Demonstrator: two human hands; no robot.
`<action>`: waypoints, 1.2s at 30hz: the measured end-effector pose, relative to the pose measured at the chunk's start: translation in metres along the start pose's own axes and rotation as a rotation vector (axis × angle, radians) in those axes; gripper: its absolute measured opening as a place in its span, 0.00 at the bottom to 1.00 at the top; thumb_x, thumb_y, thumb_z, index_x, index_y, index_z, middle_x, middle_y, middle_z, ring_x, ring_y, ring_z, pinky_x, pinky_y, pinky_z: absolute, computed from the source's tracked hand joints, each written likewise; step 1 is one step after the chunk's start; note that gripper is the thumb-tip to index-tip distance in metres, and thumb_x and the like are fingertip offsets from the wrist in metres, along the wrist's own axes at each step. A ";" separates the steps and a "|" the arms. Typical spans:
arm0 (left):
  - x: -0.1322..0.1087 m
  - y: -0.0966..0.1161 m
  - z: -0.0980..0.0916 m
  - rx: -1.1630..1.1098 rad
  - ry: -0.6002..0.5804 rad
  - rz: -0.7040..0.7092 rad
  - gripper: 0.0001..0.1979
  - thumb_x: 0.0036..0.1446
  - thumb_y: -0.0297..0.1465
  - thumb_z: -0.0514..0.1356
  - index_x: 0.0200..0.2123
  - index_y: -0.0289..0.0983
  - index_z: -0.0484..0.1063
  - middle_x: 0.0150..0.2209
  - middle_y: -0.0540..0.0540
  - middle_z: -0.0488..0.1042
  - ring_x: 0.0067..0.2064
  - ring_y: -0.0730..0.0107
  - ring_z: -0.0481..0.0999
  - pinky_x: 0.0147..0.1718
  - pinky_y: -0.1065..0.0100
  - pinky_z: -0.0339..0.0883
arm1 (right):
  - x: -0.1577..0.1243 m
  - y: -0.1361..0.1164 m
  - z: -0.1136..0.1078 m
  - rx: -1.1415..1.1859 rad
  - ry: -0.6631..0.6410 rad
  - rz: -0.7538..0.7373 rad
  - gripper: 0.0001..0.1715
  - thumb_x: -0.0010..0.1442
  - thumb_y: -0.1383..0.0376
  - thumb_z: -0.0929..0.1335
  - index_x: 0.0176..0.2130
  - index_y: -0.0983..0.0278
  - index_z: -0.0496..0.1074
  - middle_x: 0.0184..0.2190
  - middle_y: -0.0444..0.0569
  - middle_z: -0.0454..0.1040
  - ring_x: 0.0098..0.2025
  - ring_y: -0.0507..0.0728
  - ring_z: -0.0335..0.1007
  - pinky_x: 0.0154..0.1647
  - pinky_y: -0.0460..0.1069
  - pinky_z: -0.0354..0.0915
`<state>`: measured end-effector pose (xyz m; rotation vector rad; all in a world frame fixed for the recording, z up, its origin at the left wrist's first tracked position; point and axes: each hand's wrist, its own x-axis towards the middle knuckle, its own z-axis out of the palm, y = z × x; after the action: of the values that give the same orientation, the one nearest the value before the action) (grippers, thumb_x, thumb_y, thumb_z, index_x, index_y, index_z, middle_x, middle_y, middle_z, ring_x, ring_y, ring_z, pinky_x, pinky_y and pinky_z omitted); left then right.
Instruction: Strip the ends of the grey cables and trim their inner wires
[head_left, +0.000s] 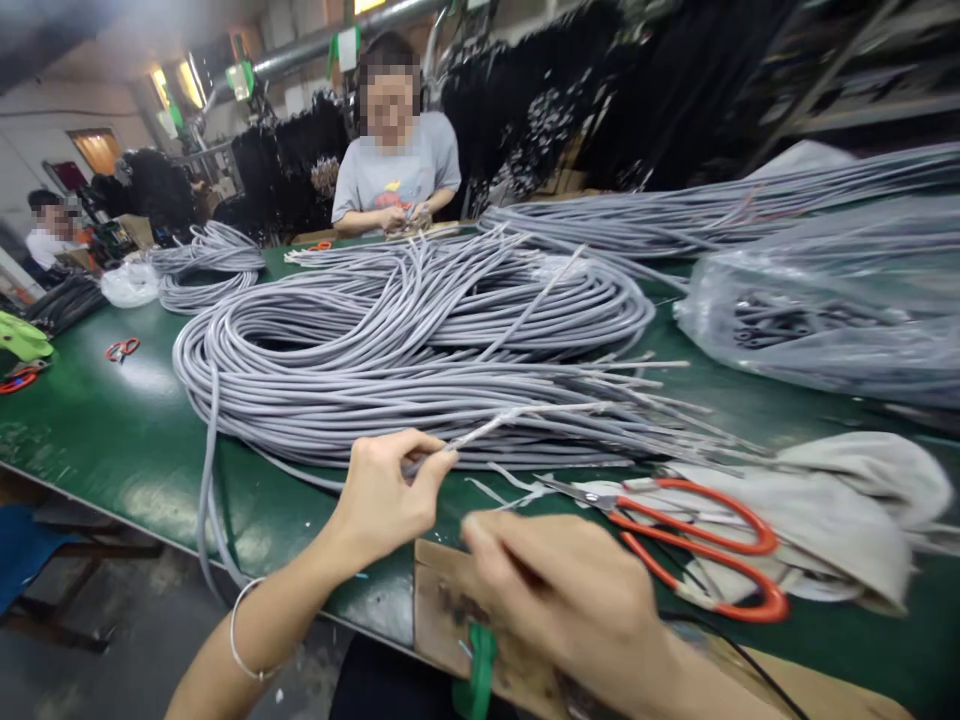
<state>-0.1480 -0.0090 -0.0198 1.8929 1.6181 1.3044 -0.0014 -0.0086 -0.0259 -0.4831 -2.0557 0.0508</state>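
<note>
My left hand [394, 490] is closed in a pinch on a grey cable [421, 462] near its end. The cable's pale stripped end [517, 415] sticks out to the right, over the bundle of grey cables [390, 385]. Closer to me, my right hand [562, 590] has its fingers curled together over a brown board [442, 610]. It is blurred, and anything between its fingertips is hidden. Just beyond it lie orange-handled scissors [697, 545], beside a crumpled off-white cloth [847, 510]. Thin white scraps [510, 490] lie between the hands and the bundle.
Across the green table [127, 410] sits a person [397, 170] with both hands together. A clear plastic bag [810, 300] of dark parts stands right. Smaller orange scissors [122, 350] and a cable coil [210, 265] lie left. Something green [480, 670] is at the board's edge.
</note>
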 end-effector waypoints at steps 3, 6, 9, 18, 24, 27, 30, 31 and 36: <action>0.000 0.004 -0.005 -0.055 0.012 -0.007 0.09 0.55 0.28 0.56 0.28 0.32 0.75 0.23 0.48 0.77 0.21 0.76 0.70 0.18 0.77 0.59 | 0.004 0.015 0.000 -0.114 0.072 0.141 0.18 0.63 0.69 0.60 0.22 0.64 0.66 0.11 0.37 0.60 0.11 0.44 0.53 0.16 0.41 0.53; -0.001 0.006 -0.007 -0.055 0.001 0.028 0.10 0.56 0.28 0.55 0.28 0.32 0.75 0.23 0.48 0.76 0.21 0.77 0.69 0.17 0.77 0.58 | 0.005 0.024 0.001 -0.128 0.043 0.161 0.21 0.63 0.68 0.60 0.20 0.64 0.64 0.10 0.36 0.57 0.10 0.44 0.49 0.14 0.41 0.50; -0.002 0.005 -0.008 -0.057 -0.010 0.055 0.11 0.57 0.29 0.54 0.28 0.32 0.75 0.23 0.47 0.76 0.21 0.77 0.68 0.17 0.77 0.57 | 0.004 0.024 0.003 -0.131 0.031 0.160 0.22 0.64 0.67 0.59 0.19 0.64 0.63 0.10 0.37 0.57 0.11 0.44 0.50 0.14 0.41 0.50; -0.003 0.007 -0.007 0.001 -0.023 0.111 0.09 0.57 0.27 0.55 0.29 0.33 0.74 0.24 0.48 0.76 0.21 0.77 0.70 0.19 0.77 0.61 | 0.005 0.022 0.004 -0.140 0.036 0.160 0.23 0.64 0.66 0.59 0.18 0.64 0.62 0.10 0.37 0.58 0.11 0.44 0.50 0.15 0.41 0.51; -0.006 0.004 -0.002 0.142 0.027 0.326 0.08 0.58 0.27 0.56 0.33 0.33 0.74 0.26 0.45 0.76 0.25 0.72 0.73 0.25 0.73 0.68 | 0.009 0.025 0.004 -0.069 0.007 0.242 0.22 0.63 0.67 0.59 0.18 0.63 0.61 0.10 0.36 0.54 0.11 0.44 0.48 0.13 0.41 0.49; -0.010 0.002 0.003 0.257 0.097 0.446 0.10 0.60 0.27 0.53 0.36 0.32 0.74 0.27 0.44 0.74 0.26 0.72 0.73 0.26 0.73 0.69 | 0.010 0.022 0.002 -0.043 0.013 0.275 0.22 0.63 0.68 0.60 0.18 0.63 0.60 0.10 0.36 0.53 0.10 0.44 0.48 0.12 0.41 0.49; -0.010 0.000 0.006 0.355 0.090 0.455 0.12 0.62 0.26 0.50 0.36 0.31 0.73 0.26 0.44 0.73 0.26 0.71 0.72 0.24 0.72 0.67 | 0.007 0.009 -0.002 -0.046 0.056 0.157 0.20 0.63 0.70 0.60 0.20 0.64 0.63 0.11 0.38 0.60 0.12 0.45 0.53 0.16 0.42 0.53; -0.009 -0.002 0.007 0.385 0.072 0.426 0.13 0.62 0.26 0.49 0.35 0.31 0.73 0.25 0.44 0.72 0.24 0.71 0.71 0.22 0.72 0.66 | 0.006 0.005 -0.003 -0.024 0.056 0.080 0.19 0.62 0.70 0.60 0.21 0.64 0.65 0.12 0.38 0.62 0.13 0.45 0.56 0.19 0.42 0.55; -0.003 -0.005 0.003 0.420 0.087 0.316 0.12 0.61 0.26 0.49 0.32 0.33 0.72 0.26 0.45 0.74 0.28 0.68 0.74 0.26 0.70 0.68 | 0.004 0.001 -0.002 -0.027 0.042 0.016 0.19 0.63 0.70 0.60 0.21 0.63 0.64 0.13 0.40 0.64 0.14 0.46 0.59 0.20 0.43 0.57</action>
<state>-0.1481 -0.0093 -0.0261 2.4558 1.8024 1.2483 -0.0007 -0.0071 -0.0219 -0.5131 -2.0136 0.0224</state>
